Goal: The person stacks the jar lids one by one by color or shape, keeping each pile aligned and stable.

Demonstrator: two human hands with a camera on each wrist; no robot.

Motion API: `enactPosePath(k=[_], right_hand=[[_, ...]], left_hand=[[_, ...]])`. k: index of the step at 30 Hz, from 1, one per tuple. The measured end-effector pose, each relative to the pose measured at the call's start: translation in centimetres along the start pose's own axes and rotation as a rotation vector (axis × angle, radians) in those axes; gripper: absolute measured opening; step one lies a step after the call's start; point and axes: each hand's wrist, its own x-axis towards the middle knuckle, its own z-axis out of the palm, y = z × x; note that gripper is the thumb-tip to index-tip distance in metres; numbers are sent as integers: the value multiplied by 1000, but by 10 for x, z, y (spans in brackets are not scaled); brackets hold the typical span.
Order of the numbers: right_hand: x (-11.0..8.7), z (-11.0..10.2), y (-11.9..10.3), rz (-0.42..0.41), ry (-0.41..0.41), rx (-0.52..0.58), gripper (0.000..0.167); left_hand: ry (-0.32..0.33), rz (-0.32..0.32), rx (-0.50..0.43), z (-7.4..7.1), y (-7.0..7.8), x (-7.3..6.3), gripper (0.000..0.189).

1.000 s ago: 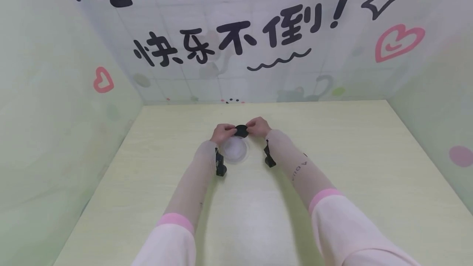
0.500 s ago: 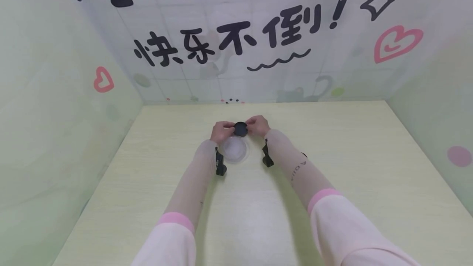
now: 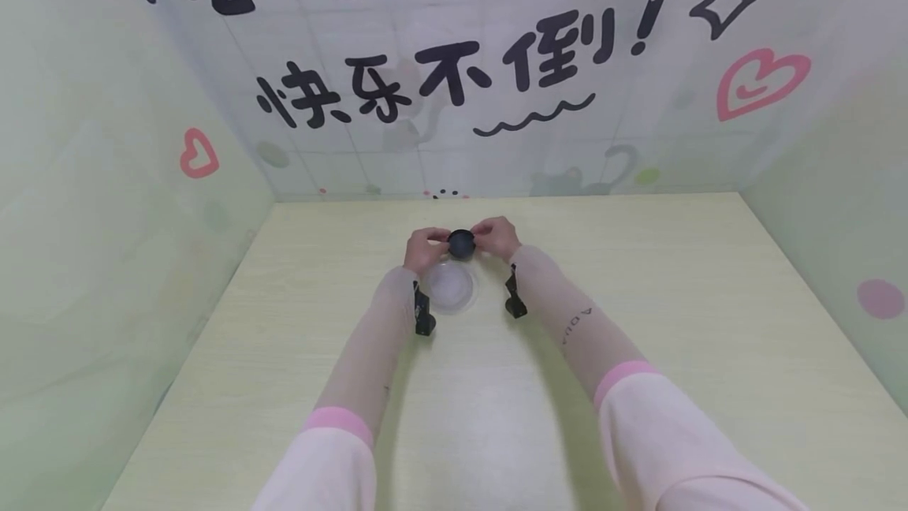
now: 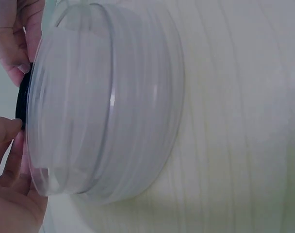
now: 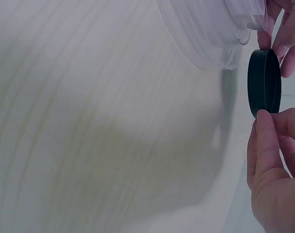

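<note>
A small round dark lid [image 3: 461, 244] with a shallow rim is held up between both hands, just beyond a clear plastic container [image 3: 450, 287]. My left hand [image 3: 426, 250] pinches its left edge between thumb and fingers. On the opposite edge, my right hand [image 3: 498, 238] pinches it the same way. In the right wrist view the lid [image 5: 264, 83] stands on edge, its hollow side facing away from the container. The left wrist view shows the ridged, round container [image 4: 113, 107] up close, hiding most of the lid.
The pale wood-grain table [image 3: 468, 416] spreads around the hands. A white printed cloth [image 3: 440, 156] hangs behind its far edge, and pale green panels [image 3: 106, 259] close in the sides. Small black cameras [image 3: 423, 314] are strapped to both wrists.
The lid has tilted so that its face and rim show more toward the head camera. It has shifted slightly away from the container, with both hands still pinching it.
</note>
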Motion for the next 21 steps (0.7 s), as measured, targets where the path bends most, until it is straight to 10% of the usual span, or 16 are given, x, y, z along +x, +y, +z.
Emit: enactPosePath(k=[21], right_hand=[[-19, -39, -24, -75, -83, 126, 24]], left_hand=[[-54, 62, -86, -13, 33, -10, 29]])
